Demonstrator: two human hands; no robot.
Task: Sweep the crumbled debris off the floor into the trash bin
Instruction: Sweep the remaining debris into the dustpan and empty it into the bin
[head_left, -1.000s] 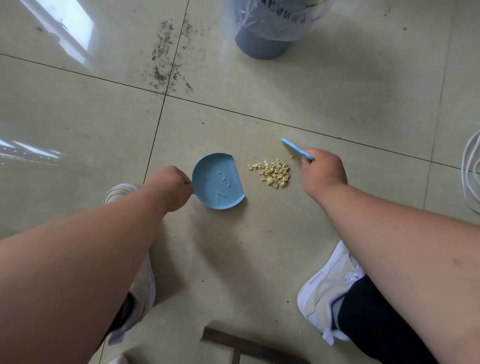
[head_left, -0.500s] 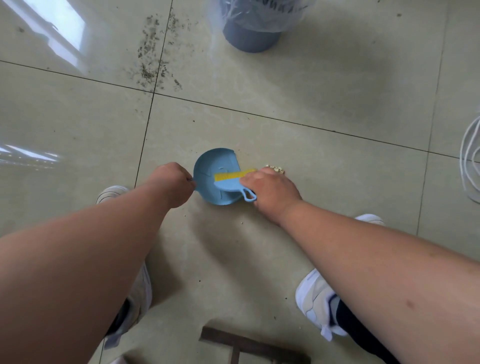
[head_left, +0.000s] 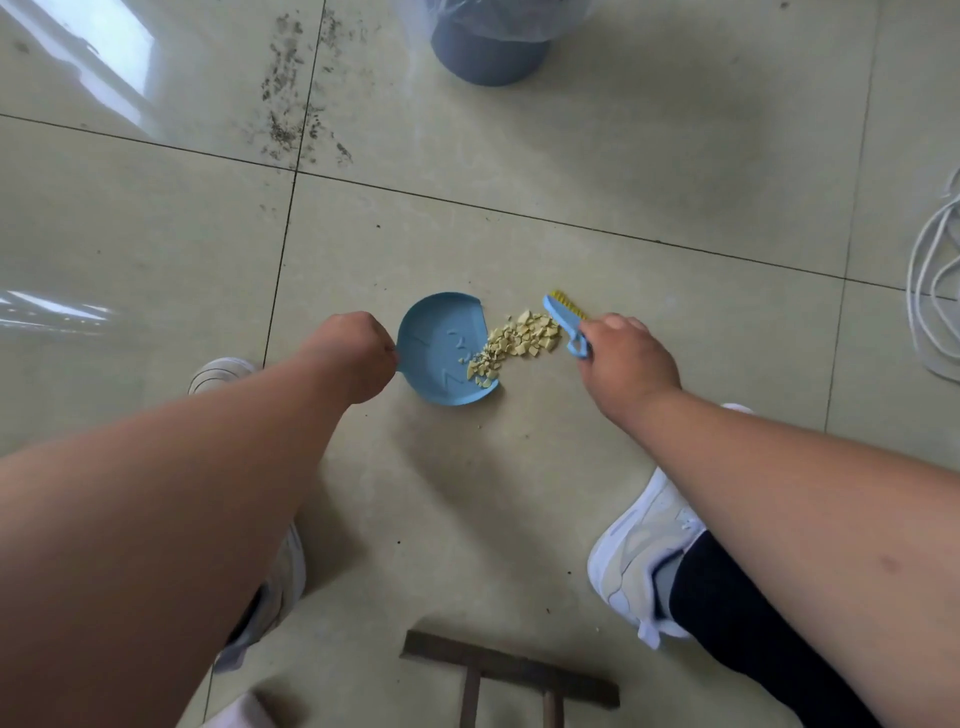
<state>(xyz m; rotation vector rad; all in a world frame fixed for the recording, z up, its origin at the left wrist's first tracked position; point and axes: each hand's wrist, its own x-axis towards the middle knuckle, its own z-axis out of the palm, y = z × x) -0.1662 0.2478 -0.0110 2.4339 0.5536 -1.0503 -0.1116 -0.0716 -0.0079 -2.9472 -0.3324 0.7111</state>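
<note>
A small round blue dustpan (head_left: 434, 358) lies flat on the tiled floor, its open edge facing right. My left hand (head_left: 350, 353) grips its handle at the left side. Pale yellow crumbled debris (head_left: 519, 340) is spread from the floor onto the pan's right lip. My right hand (head_left: 626, 358) holds a small blue brush (head_left: 563, 319) with yellow bristles, just right of the debris. The blue-grey trash bin (head_left: 488, 49) with a clear plastic liner stands at the top, cut off by the frame edge.
Dark dirt specks (head_left: 293, 104) are scattered along a tile joint at upper left. A coil of white cable (head_left: 935, 291) lies at the right edge. A wooden frame (head_left: 509, 670) sits at the bottom. My white shoes (head_left: 644, 551) flank the work spot.
My right hand has drawn the brush back from over the dustpan to the right of the pile. Part of the debris now lies on the pan's lip. The left hand holds still.
</note>
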